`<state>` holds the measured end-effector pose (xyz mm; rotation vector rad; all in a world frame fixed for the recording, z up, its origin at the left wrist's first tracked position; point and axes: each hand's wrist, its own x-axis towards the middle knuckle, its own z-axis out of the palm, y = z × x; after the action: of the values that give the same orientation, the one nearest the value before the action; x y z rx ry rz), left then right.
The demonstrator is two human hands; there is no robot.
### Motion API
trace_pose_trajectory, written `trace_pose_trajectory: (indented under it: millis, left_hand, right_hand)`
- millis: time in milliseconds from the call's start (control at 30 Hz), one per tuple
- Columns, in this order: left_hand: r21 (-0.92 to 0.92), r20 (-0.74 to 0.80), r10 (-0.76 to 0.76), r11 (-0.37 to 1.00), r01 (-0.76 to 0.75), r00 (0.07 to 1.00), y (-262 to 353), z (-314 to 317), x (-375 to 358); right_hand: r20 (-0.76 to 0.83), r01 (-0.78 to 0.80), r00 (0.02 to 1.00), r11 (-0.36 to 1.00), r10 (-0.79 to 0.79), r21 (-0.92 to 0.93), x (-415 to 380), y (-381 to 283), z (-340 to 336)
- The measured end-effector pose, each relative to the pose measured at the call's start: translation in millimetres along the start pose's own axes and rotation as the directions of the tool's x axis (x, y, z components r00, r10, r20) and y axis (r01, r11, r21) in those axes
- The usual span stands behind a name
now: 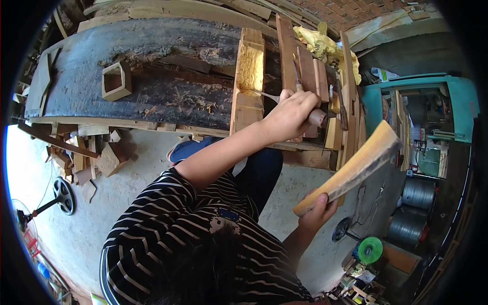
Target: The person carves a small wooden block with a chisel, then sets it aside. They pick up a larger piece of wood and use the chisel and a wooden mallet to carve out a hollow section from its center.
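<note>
My left hand (292, 116) is wrapped round the thick wooden handle (318, 118) of a gouge. Its metal shaft (269, 95) points left, and the tip meets the lower part of the hollow in a long wooden block (248, 111). The hollow has a rough, pale yellow carved surface. Lower right, my right hand (318, 211) grips the narrow end of a long, curved wooden club (356, 170), which slants up to the right, apart from the gouge.
A hexagonal wooden frame (117, 81) lies on the dark, rough slab (152, 38). Chisels and wood strips (307, 71) lie right of the block, with a yellow cloth (325, 43) behind. Wood offcuts (109, 158) are piled at left. A teal cabinet (462, 104) stands at right.
</note>
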<state>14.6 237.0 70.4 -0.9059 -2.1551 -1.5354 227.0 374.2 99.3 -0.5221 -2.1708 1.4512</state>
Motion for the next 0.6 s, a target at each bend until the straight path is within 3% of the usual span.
trace_pose_trajectory:
  millis: [67, 100, 200, 267, 400, 533, 600]
  left_hand:
    - [-0.010, -0.140, 0.060, 0.998, -0.062, 0.988, -1, 4, 4]
    - [-0.006, -0.140, 0.055, 0.998, -0.057, 0.989, -3, 3, 6]
    - [0.026, -0.042, 0.165, 0.986, -0.164, 0.985, -11, 1, 15]
    - [-0.003, 0.032, 0.106, 0.994, -0.106, 0.994, -16, 5, 19]
    - [0.035, -0.162, 0.135, 0.991, -0.131, 0.977, -20, 11, 27]
    - [-0.031, -0.214, 0.014, 0.999, -0.021, 0.977, -25, 3, 35]
    - [-0.034, -0.206, -0.039, 0.999, 0.033, 0.978, -27, -1, 39]
  right_hand:
    - [0.003, -0.006, 1.000, 0.999, 0.006, 0.050, 2, -13, 3]
    - [-0.065, 0.065, 0.996, 0.998, -0.063, 0.021, 3, -23, 16]
    - [-0.036, 0.073, 0.997, 0.997, -0.072, 0.027, 4, -29, 16]
    - [-0.009, 0.112, 0.994, 0.994, -0.112, 0.008, 5, -34, 17]
    - [0.053, 0.228, 0.973, 0.973, -0.227, -0.028, 7, -43, 18]
    - [0.079, 0.307, 0.949, 0.951, -0.304, -0.036, 11, -43, 11]
    - [0.122, 0.320, 0.935, 0.941, -0.332, 0.108, 17, -51, 19]
